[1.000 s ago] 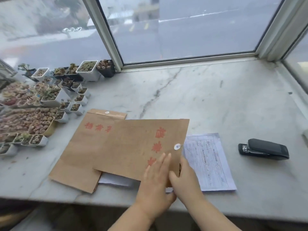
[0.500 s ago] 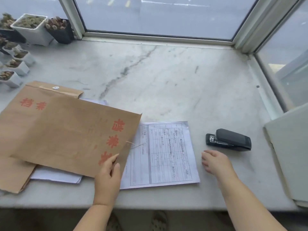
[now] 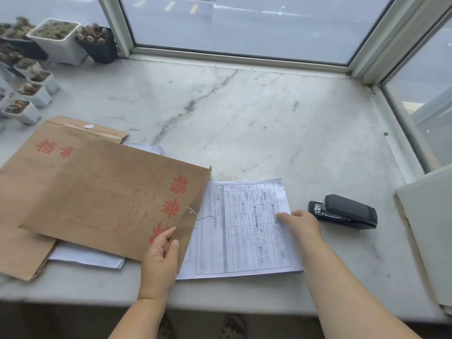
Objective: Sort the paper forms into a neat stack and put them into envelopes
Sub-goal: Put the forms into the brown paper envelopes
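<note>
Since the earlier frame, right hand (image 3: 301,222) has reached left onto the printed forms (image 3: 247,228), fingers resting flat; left hand (image 3: 160,253) pinches the brown envelope (image 3: 110,199) at its near edge.

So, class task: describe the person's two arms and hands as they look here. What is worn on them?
Both forearms are bare up to the picture's lower edge: no sleeves, gloves, watch or bracelet show. The left hand and right hand have short, unpainted nails, and no rings are visible.

white veined marble bench (image 3: 256,123) bearing: lower brown envelope (image 3: 22,216) at left, printed form (image 3: 244,231), black stapler (image 3: 344,211) at right, small potted succulents (image 3: 31,94) far left.
</note>
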### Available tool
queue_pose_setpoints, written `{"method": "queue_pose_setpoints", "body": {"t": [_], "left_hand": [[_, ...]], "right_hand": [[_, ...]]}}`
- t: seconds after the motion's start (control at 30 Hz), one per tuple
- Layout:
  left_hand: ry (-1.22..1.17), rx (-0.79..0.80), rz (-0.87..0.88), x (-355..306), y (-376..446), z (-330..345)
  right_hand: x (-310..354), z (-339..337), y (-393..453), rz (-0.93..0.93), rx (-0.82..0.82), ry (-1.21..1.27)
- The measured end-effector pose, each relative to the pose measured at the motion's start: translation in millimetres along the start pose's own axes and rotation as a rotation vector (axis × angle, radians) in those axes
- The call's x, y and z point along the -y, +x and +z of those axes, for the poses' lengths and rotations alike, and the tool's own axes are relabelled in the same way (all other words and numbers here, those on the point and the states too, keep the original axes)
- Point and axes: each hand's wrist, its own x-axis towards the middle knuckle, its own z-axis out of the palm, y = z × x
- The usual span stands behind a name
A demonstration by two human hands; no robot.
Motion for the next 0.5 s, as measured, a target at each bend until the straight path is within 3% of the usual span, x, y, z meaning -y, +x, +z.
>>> {"method": "queue_pose_setpoints", "body": {"t": [0.1, 0.27, 0.4, 0.5], "left_hand": [[-0.02, 0.017, -0.032, 0, 3, -3], [-0.055, 0.034, -0.061, 3, 6, -5], [-0.069, 0.039, -0.074, 8, 7, -6], [-0.082, 0.044, -0.07, 10, 7, -7]], "right_hand": [[-2, -7, 1, 0.083, 0.175, 0.29], [4, -23, 8, -0.004, 0.26, 0.049], [6, -20, 7, 0.022, 0.321, 0.319], [4, -19, 3, 0.068, 0.484, 0.509]]}}
